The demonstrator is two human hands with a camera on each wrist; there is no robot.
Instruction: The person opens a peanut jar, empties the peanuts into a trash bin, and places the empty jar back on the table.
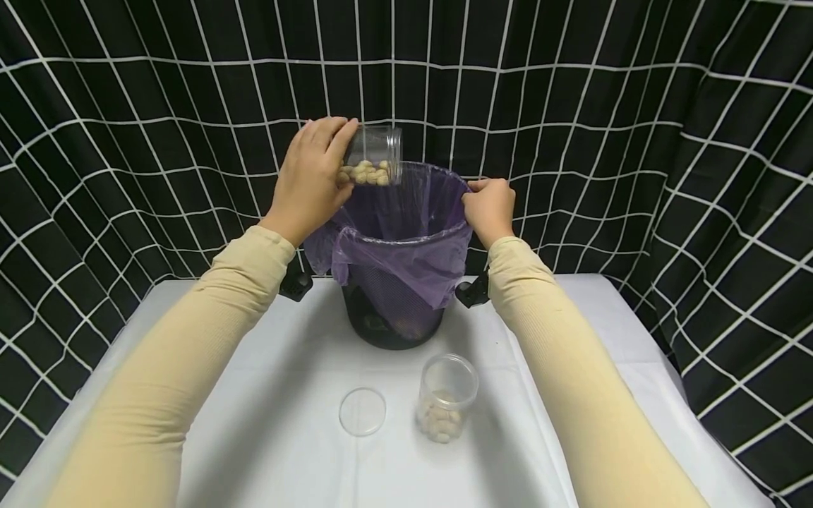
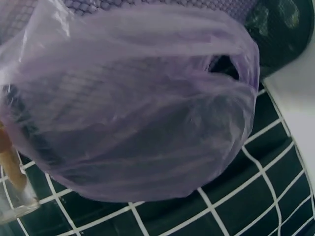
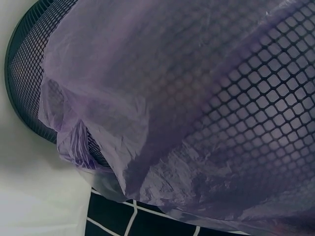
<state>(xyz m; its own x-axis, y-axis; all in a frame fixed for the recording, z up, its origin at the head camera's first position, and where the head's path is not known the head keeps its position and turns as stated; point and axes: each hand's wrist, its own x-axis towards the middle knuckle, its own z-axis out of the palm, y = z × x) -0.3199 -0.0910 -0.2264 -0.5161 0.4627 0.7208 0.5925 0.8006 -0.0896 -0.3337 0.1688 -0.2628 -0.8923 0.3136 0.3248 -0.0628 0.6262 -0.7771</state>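
Clear jar (image 1: 375,146), gripped by left hand (image 1: 312,176), lay sideways at eleven o'clock of mesh bin (image 1: 363,314); right hand (image 1: 490,209) pinched purple liner (image 1: 406,268) at three. Only the head view showed the jar's pale balls (image 1: 370,174).

Above the bin (image 1: 384,340), my left hand (image 1: 310,176) is hiding the base of the jar (image 1: 376,147); the purple liner (image 1: 406,267) is veiling the bin's upper wall.

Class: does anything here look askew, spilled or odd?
The purple liner hangs askew on the mesh bin, bunched on one side, drooping to a point on the other. The left hand holds a jar sideways, yet the tabletop shows no spill.
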